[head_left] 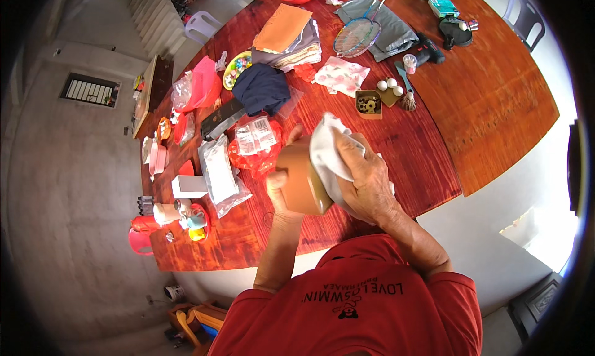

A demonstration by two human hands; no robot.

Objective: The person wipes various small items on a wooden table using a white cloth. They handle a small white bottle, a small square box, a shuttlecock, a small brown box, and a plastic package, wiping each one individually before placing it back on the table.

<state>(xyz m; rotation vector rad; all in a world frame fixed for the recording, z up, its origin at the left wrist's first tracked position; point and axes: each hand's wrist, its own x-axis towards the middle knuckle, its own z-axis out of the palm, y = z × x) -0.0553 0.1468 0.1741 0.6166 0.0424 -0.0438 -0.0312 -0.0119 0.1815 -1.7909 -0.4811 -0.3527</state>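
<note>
Across most of the view before me spreads a big wooden table [421, 164], reddish with an orange-brown section on the right. Near its far edge lies a folded grey cloth [400, 36], with two badminton rackets [357, 37] laid over it. To their left sits a stack of folded cloths [284, 28], orange on top, and nearer me a crumpled dark blue cloth [261, 89].

Closest is the tan box [297, 179], tilted in front of me above the table's near side. My left hand [281, 198] is spread wide around its left side, thumb toward me and fingertips showing at the far edge. My right hand [370, 179] is half curled over a white cloth [325, 148], holding it to the box's right side; the cloth hides some fingers. Left of the box rests a red plastic bag [245, 164] with a white label. Smaller are a drill [427, 51], a square container [370, 115], a brush [409, 100] and, smallest, three white balls [392, 83].
</note>
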